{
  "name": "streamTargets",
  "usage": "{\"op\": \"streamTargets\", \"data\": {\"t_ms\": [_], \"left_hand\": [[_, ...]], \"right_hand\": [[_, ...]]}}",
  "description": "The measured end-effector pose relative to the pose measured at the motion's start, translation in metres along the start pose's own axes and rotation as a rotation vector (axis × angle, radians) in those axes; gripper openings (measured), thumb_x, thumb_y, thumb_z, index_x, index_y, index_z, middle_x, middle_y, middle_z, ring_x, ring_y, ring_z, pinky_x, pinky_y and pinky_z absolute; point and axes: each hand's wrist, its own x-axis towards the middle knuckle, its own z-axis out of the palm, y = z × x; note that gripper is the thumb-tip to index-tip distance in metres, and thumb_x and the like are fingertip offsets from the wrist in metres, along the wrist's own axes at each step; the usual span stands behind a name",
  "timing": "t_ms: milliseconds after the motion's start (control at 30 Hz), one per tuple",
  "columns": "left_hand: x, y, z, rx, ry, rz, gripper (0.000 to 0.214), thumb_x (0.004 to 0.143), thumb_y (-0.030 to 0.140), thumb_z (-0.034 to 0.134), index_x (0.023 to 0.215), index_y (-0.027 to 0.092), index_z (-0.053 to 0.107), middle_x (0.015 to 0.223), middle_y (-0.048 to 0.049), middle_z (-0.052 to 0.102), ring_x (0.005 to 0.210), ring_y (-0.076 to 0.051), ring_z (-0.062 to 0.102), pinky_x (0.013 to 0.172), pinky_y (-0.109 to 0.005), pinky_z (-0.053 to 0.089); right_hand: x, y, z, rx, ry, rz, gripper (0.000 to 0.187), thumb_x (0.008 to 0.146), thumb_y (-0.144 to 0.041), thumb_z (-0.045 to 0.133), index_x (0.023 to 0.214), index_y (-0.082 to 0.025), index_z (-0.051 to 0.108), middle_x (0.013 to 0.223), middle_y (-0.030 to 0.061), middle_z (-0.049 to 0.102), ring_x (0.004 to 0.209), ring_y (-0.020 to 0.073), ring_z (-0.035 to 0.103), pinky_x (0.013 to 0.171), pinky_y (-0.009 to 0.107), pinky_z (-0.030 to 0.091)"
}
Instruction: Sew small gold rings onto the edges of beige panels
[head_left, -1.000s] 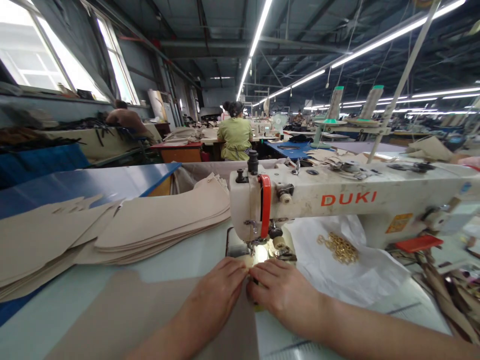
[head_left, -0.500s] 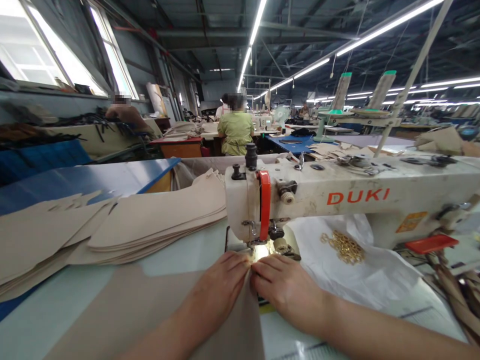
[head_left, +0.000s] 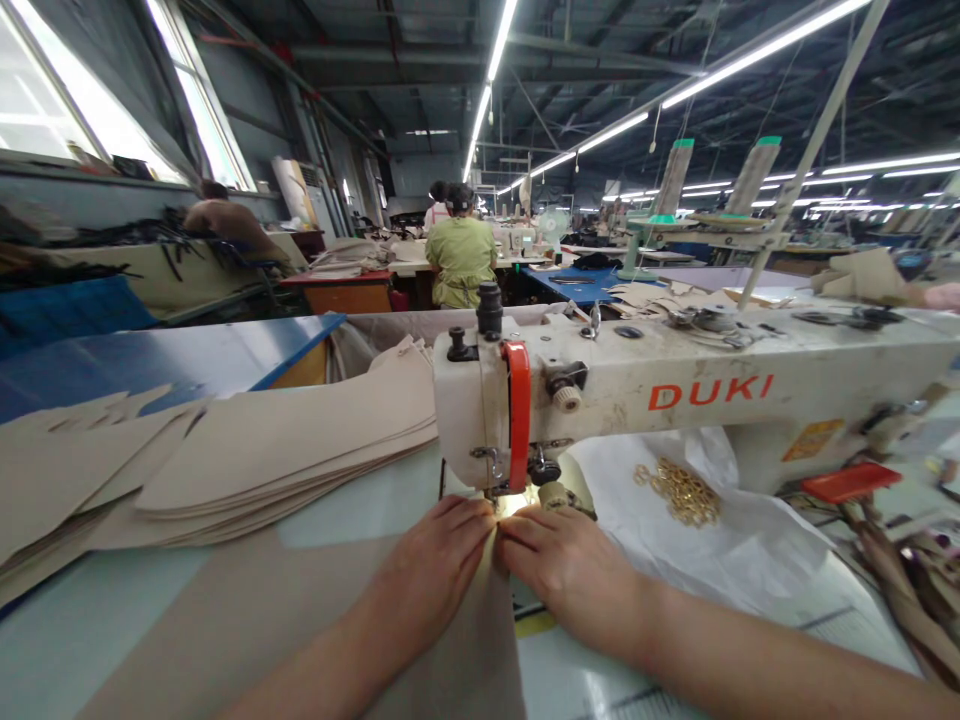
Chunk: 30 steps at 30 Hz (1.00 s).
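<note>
A white DUKI sewing machine (head_left: 675, 390) stands across the pale table. Under its needle lies a large beige cut piece (head_left: 285, 620) that runs toward me. My left hand (head_left: 435, 565) lies on the piece just left of the needle, fingers together and pressing down. My right hand (head_left: 570, 570) rests palm down just right of the needle, its fingertips meeting those of the left hand at the piece's edge. The needle area is lit, and my fingers partly hide it.
Stacks of beige cut pieces (head_left: 247, 450) lie at the left. A white bag with gold metal rings (head_left: 679, 490) sits behind the machine arm. A red tray (head_left: 851, 480) and brown strips are at the right. A person in green (head_left: 459, 262) sits ahead, back turned.
Both hands have crept slightly forward toward the needle with the beige piece. My view has shifted a little to the right.
</note>
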Motion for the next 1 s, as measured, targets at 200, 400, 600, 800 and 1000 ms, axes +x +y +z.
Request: {"op": "streamTargets", "data": {"t_ms": [200, 400, 600, 800, 1000], "left_hand": [[0.0017, -0.0044, 0.0005, -0.018, 0.021, -0.006, 0.031, 0.096, 0.018, 0.031, 0.094, 0.015, 0.062, 0.094, -0.0072, 0.070, 0.088, -0.019, 0.064, 0.081, -0.034, 0.054], [0.0038, -0.0046, 0.0008, -0.036, 0.062, -0.024, 0.034, 0.096, 0.022, 0.031, 0.093, 0.016, 0.064, 0.091, -0.0069, 0.071, 0.085, -0.018, 0.064, 0.077, -0.033, 0.055], [0.0038, -0.0061, 0.0014, -0.052, 0.063, -0.035, 0.032, 0.095, 0.021, 0.033, 0.093, 0.017, 0.065, 0.091, -0.0068, 0.071, 0.085, -0.018, 0.065, 0.077, -0.033, 0.055], [0.0016, -0.0077, 0.0030, -0.068, 0.058, -0.054, 0.030, 0.095, 0.022, 0.035, 0.092, 0.017, 0.065, 0.091, -0.0062, 0.071, 0.085, -0.019, 0.065, 0.077, -0.033, 0.056], [-0.0005, -0.0041, -0.0007, -0.039, 0.040, -0.072, 0.028, 0.092, 0.018, 0.037, 0.097, 0.015, 0.065, 0.095, -0.0077, 0.071, 0.090, -0.019, 0.064, 0.082, -0.036, 0.056]], "right_hand": [[0.0023, 0.0011, 0.0012, -0.009, -0.003, 0.021, 0.004, 0.088, -0.018, 0.059, 0.089, -0.014, 0.056, 0.097, 0.0051, 0.064, 0.088, 0.0197, 0.058, 0.071, 0.033, 0.044], [0.0029, 0.0022, 0.0012, 0.003, -0.001, 0.031, 0.006, 0.089, -0.018, 0.057, 0.094, -0.015, 0.056, 0.097, 0.0051, 0.065, 0.088, 0.0193, 0.058, 0.070, 0.033, 0.043], [0.0042, 0.0029, 0.0022, -0.008, 0.002, 0.034, 0.003, 0.090, -0.017, 0.055, 0.090, -0.015, 0.057, 0.095, 0.0051, 0.065, 0.084, 0.0187, 0.057, 0.068, 0.033, 0.042], [0.0039, 0.0026, 0.0032, -0.005, -0.003, 0.036, 0.004, 0.090, -0.018, 0.055, 0.090, -0.015, 0.057, 0.097, 0.0055, 0.065, 0.085, 0.0192, 0.058, 0.070, 0.033, 0.043], [0.0042, 0.0021, 0.0043, 0.022, 0.002, 0.052, 0.008, 0.089, -0.019, 0.057, 0.095, -0.014, 0.059, 0.102, 0.0058, 0.065, 0.096, 0.0191, 0.057, 0.078, 0.033, 0.046]]}}
